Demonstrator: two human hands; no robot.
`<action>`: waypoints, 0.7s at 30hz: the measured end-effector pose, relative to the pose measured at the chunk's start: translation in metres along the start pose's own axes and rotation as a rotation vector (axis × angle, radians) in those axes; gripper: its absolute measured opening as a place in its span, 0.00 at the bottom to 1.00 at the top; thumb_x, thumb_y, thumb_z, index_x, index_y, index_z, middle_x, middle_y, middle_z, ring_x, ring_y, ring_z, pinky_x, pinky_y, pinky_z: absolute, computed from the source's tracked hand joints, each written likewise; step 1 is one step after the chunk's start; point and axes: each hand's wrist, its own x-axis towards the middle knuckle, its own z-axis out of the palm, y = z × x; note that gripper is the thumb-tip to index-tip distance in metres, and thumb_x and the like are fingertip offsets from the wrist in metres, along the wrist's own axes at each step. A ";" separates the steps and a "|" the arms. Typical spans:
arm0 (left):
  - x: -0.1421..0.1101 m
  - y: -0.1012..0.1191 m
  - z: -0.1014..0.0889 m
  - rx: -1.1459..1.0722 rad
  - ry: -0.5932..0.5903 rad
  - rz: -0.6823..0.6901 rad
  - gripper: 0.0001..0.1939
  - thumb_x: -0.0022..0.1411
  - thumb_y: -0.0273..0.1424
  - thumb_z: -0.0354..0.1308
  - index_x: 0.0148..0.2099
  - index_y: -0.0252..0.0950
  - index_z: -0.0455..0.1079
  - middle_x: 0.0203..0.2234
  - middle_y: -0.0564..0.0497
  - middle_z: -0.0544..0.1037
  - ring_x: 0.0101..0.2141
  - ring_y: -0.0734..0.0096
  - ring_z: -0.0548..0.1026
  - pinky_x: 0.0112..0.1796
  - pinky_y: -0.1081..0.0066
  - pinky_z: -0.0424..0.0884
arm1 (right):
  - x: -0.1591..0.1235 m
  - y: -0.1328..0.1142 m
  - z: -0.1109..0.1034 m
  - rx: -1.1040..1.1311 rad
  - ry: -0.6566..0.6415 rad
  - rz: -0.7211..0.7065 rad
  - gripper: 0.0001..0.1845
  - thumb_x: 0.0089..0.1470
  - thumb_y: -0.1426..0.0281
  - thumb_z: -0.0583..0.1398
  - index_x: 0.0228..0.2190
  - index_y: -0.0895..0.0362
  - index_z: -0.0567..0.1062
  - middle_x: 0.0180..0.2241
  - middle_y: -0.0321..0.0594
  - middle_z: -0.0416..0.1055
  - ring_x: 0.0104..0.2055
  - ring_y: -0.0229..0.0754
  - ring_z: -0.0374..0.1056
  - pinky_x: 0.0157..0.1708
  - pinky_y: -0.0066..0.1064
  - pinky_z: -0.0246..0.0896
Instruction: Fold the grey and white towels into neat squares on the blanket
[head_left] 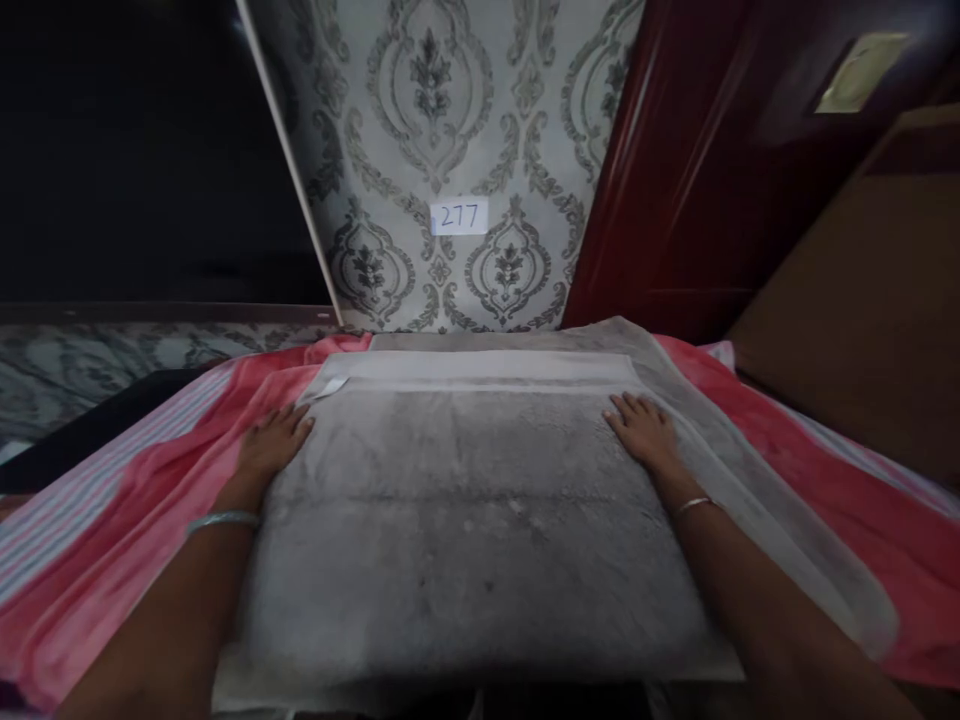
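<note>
A grey plush cloth (pixel 465 540) lies spread flat in front of me, with a white band (pixel 495 368) along its far side. At its far left corner there is a small white tag (pixel 330 388). My left hand (pixel 276 440) rests on the cloth's left edge, fingers stretched out. On the opposite edge my right hand (pixel 643 432) lies palm down, its fingers also extended. Neither hand is closed around anything. A pale, thin sheet (pixel 787 520) lies beneath the cloth and reaches out past its right side.
Red and pink blankets (pixel 180 480) and a striped cloth (pixel 105 510) cover the surface underneath. Behind stands a patterned wall (pixel 435 120) bearing a paper label (pixel 459 216) reading 277. A large dark screen (pixel 150 160) is at left, a dark red panel (pixel 675 180) at right.
</note>
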 end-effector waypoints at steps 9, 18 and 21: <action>-0.001 0.007 -0.008 -0.008 0.041 0.004 0.29 0.72 0.40 0.39 0.70 0.37 0.57 0.70 0.42 0.57 0.68 0.53 0.57 0.62 0.46 0.57 | -0.024 -0.163 -0.040 0.130 -0.064 -0.349 0.31 0.70 0.54 0.42 0.69 0.50 0.55 0.71 0.45 0.47 0.72 0.53 0.42 0.66 0.55 0.43; 0.007 0.002 -0.003 0.067 0.027 0.013 0.34 0.70 0.40 0.29 0.71 0.36 0.55 0.70 0.44 0.55 0.68 0.56 0.56 0.63 0.50 0.57 | -0.040 -0.178 -0.027 0.128 -0.139 -0.499 0.30 0.69 0.51 0.46 0.67 0.47 0.58 0.71 0.34 0.49 0.72 0.44 0.44 0.68 0.43 0.40; 0.005 0.003 -0.003 0.077 0.022 0.012 0.36 0.69 0.42 0.25 0.72 0.38 0.53 0.71 0.46 0.54 0.69 0.59 0.54 0.64 0.52 0.55 | -0.030 -0.101 -0.031 0.061 -0.142 -0.253 0.31 0.70 0.55 0.45 0.67 0.53 0.59 0.71 0.45 0.49 0.72 0.51 0.45 0.67 0.50 0.42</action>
